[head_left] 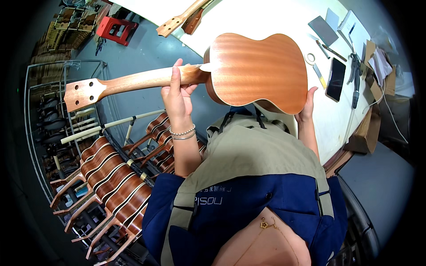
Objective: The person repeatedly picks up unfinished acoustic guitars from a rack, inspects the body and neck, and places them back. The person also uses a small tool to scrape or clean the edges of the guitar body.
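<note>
A ukulele (262, 71) without strings or tuners lies across my two hands, its brown wooden back facing up and its neck pointing left. My left hand (178, 95) is wrapped round the neck close to the heel, thumb on top. At the other end, my right hand (306, 106) grips the rounded bottom edge of the body, its fingers mostly hidden beneath. Bare tuner holes show in the pale headstock (82, 94). The body is above the near edge of a white table (328, 133); whether it touches the table I cannot tell.
On the table's right lie a phone (336, 80), a yellow-handled knife (319, 76), pens, a tape roll and a notebook (353, 29). Two more necks (175, 24) rest at the far edge. A rack of several ukuleles (111, 177) stands at left, with a red stool (117, 30) beyond.
</note>
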`<state>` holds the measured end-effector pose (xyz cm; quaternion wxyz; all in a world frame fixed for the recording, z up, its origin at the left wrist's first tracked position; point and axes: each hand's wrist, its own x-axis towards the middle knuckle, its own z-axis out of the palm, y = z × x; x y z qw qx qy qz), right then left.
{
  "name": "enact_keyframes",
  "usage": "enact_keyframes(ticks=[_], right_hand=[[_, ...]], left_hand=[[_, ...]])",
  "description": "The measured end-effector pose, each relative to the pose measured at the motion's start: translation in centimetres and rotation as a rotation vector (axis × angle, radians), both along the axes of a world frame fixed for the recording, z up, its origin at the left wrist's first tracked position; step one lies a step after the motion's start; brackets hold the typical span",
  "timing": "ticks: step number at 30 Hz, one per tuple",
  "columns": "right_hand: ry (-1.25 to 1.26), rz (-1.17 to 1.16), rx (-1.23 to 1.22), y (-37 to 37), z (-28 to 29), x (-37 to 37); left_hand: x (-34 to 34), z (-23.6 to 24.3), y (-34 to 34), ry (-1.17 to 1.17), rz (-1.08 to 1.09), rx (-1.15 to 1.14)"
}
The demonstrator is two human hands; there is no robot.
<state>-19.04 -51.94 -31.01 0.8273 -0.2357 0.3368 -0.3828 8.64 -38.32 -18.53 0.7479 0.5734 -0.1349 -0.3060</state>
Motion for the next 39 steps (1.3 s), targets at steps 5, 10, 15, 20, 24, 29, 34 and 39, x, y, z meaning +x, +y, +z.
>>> enact_keyframes(ticks=[5,10,15,20,24,29,34,39], right_hand=[[0.041,0.063,-0.057,0.3,-0.9,-0.5],[0.261,0.182,-0.326,-0.6,-2.3,-2.6],[0.246,0.164,-0.241,-0.9,-3.9,-3.6],[0.192,0.061,-0.118,-0.6,-4.7,-3.6],[0.177,0.149,-0.206,-0.6,-4.8,-4.1],[-0.063,0.229,-0.368,-1.6,-6.1,-5.3],[-0.108,0.143,0.045,-0.8,0.1,-1.6],[-0.068,0.254,0.328,-1.0,2.1,-1.1]], left_hand=[[0.3,0.1,0.5,0.088,-0.051,-0.11],[0.6,-1.4,0.8,0.117,-0.13,-0.408],[0.1,-1.2,0.4,0.056,-0.228,-0.47],[-1.0,-0.3,-0.1,0.025,-0.322,-0.411],[-1.2,-0.1,-0.3,0.041,-0.331,-0.421],[-1.5,0.9,-0.2,-0.035,-0.218,-0.367],[-1.4,1.9,-0.1,-0.13,-0.093,-0.196],[-0.1,1.6,0.6,-0.086,-0.037,-0.334]])
